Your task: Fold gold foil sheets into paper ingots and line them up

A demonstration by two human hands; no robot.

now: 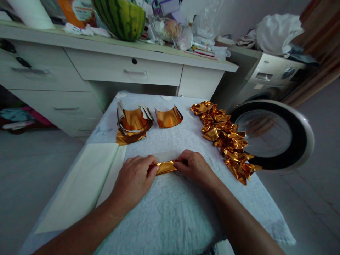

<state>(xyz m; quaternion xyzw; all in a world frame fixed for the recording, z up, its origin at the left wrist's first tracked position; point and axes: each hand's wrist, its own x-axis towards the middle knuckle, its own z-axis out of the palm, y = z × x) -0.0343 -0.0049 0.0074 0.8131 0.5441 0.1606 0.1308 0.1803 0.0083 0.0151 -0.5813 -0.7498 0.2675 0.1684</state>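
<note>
Between my two hands lies a sheet of gold foil paper, folded into a narrow strip at the near side, with a pale part showing behind it. My left hand pinches the strip's left end between thumb and fingers. At the right end, my right hand grips it the same way. Beyond them, a stack of curled gold foil sheets sits at the back left of the cloth-covered table. One single curled gold sheet lies beside that stack.
Many folded gold foil pieces form a row along the table's right side. White paper lies at the left. Behind stands a white drawer counter bearing a watermelon. A washing machine's open door is at the right.
</note>
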